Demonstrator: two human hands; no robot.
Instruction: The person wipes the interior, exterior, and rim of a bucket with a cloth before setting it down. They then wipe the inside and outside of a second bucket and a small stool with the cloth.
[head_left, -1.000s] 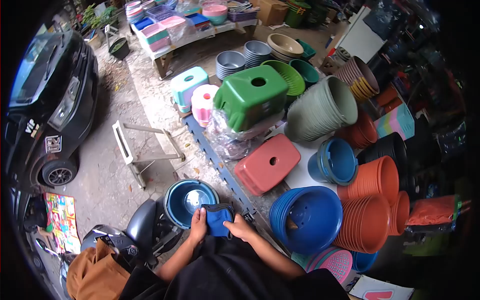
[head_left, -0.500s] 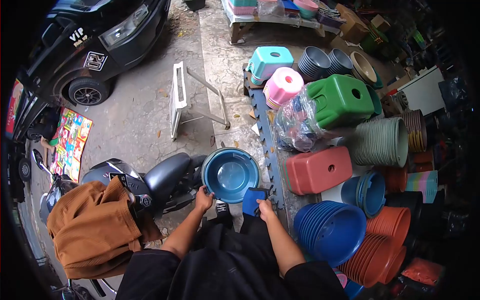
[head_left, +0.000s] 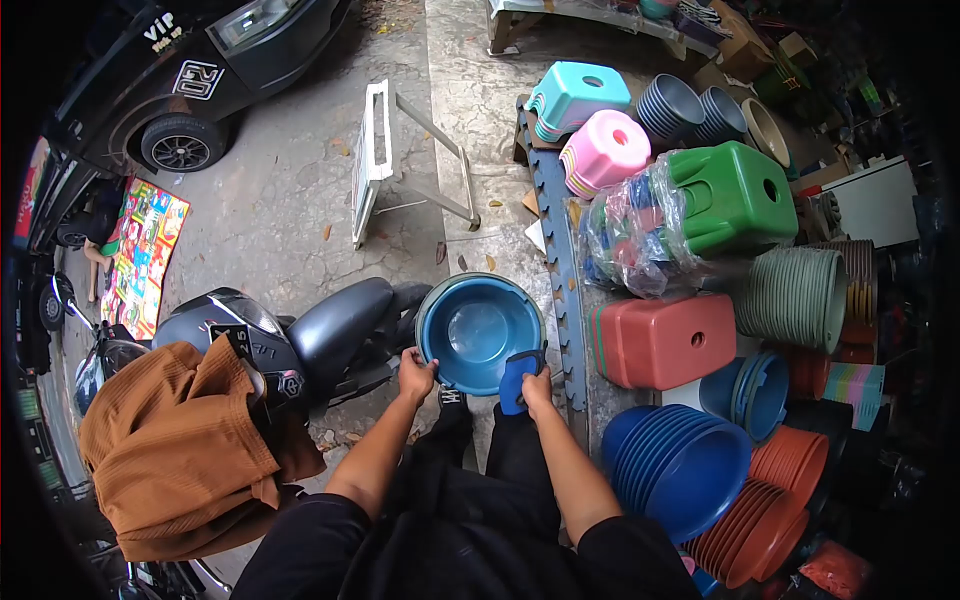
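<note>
A person's two bare hands meet at a blue basin on a cracked pavement frontage, between a parked motorcycle and a stack of red stools. A second ago both hands were together on a blue pouch; now the left hand has left it for the basin, while the pouch has stayed with the right hand. The shift suggests attention has turned from pouch to basin, with only one hand wholly free to handle it. The left fingers are curled on the basin's near left rim and appear to grip it; the right fingers are closed around the pouch, held against the near right rim, and whether they also grip the basin cannot be told. Both forearms reach forward from black sleeves, elbows apart, the hands drawing in on either side of the rim. The basin sits just beyond the person's feet, mouth upward, more than one rim showing; whether it rests on something or is lifted is unclear.
</note>
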